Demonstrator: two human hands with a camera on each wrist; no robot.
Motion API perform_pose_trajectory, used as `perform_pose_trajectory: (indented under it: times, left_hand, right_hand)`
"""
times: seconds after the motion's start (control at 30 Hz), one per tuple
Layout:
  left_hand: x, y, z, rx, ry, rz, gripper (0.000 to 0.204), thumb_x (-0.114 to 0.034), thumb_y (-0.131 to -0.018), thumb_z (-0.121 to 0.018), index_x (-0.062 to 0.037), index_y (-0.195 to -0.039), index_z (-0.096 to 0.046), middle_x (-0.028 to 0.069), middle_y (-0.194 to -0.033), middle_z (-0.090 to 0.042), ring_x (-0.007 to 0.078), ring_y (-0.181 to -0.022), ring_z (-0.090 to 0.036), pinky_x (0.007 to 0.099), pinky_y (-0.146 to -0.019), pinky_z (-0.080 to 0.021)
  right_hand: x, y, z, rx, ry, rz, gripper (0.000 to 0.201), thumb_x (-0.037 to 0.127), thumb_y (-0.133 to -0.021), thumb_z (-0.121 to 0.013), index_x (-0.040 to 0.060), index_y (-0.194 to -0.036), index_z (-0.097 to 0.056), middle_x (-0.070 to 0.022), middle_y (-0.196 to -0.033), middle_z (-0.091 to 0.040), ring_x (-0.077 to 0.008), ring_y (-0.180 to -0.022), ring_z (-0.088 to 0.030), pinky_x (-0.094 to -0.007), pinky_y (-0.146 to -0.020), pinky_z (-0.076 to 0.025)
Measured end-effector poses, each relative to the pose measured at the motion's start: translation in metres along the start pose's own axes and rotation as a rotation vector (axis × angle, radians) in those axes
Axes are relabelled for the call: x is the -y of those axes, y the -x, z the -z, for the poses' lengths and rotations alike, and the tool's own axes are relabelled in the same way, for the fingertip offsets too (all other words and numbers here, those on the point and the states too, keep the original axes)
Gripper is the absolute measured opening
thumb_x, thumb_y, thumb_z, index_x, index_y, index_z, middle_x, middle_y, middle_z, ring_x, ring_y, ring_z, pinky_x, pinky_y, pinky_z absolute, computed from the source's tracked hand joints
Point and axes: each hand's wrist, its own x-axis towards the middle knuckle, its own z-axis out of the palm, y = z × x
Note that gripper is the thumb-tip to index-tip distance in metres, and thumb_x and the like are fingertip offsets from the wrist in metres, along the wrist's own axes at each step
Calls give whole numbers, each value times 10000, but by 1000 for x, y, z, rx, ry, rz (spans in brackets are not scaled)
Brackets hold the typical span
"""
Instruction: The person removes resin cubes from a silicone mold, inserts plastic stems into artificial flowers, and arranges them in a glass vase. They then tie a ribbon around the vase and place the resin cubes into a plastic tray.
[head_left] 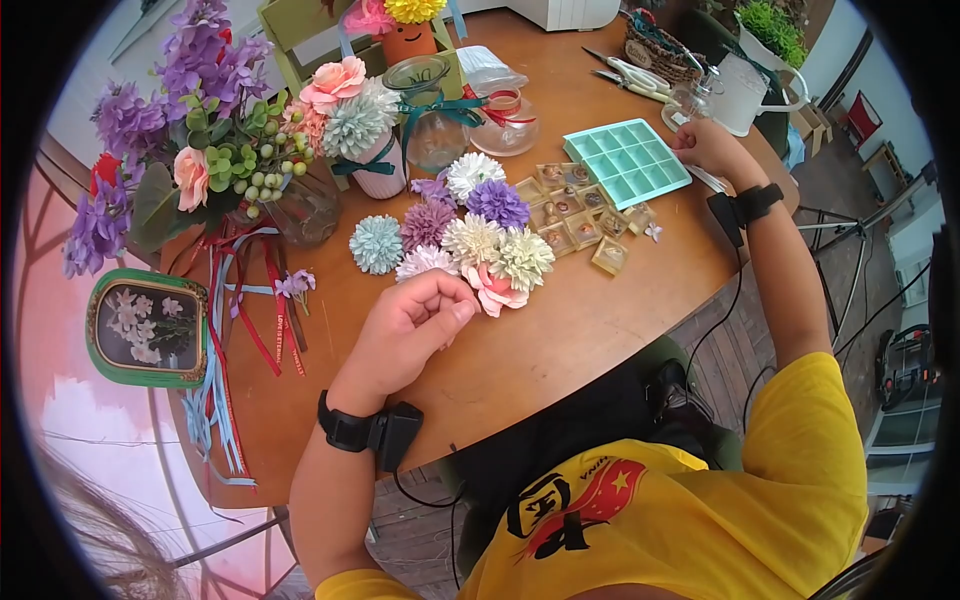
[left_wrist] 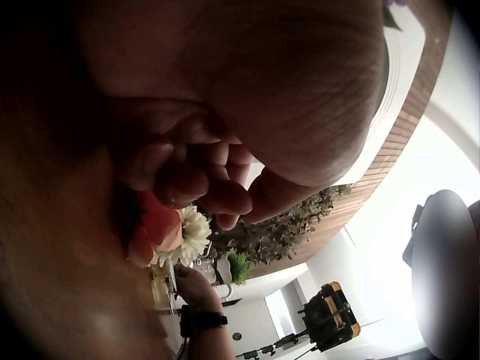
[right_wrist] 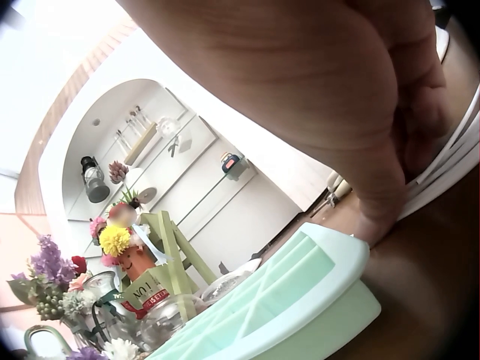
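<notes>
My left hand is over the front of the table, fingers loosely curled and nothing visible in them. Just beyond its fingertips lies a pink artificial flower, also close by in the left wrist view. Behind it sit cream pompom flowers and a violet one. My right hand is lowered at the right end of a mint-green compartment tray, its fingertips right by the rim. In the right wrist view the thumb points down behind the tray's corner, and the other fingers are partly hidden.
Small clear resin blocks lie left of the tray. White strips run beside the right hand. Glass jars, a purple bouquet, a framed flower picture, ribbons and pliers surround the work area.
</notes>
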Motion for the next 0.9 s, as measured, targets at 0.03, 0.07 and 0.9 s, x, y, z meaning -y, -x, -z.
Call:
perform_pose_trajectory:
  times: [0.03,0.07,0.9]
  left_hand:
    - [0,0,0,1,-3,0,107,-128,-1014,-611,-29,-1043,-637,-42,-739,-526,43,-622,-432,219,-567,-342]
    - [1,0,0,2,-6,1,108,-130,-1014,-610,-29,-1042,-637,-42,-740,-527,43,-621,-432,219,-567,-342]
    - [4,-2,1,-14,-18,-19,137,-156,-1023,-606,-22,-1024,-630,-32,-711,-520,49,-612,-436,221,-557,-337]
  right_hand:
    - [1,1,0,2,11,-17,162,156,-853,-801,25,-916,-729,-63,-813,-721,-175,-743,-651,-336,-683,-513]
    - [4,2,1,4,22,-35,176,171,-854,-801,30,-935,-737,-82,-846,-732,-200,-780,-666,-352,-712,-522]
    - [10,33,20,42,172,-4,254,69,-744,-779,18,-992,-778,-129,-884,-757,-261,-826,-710,-363,-744,-563]
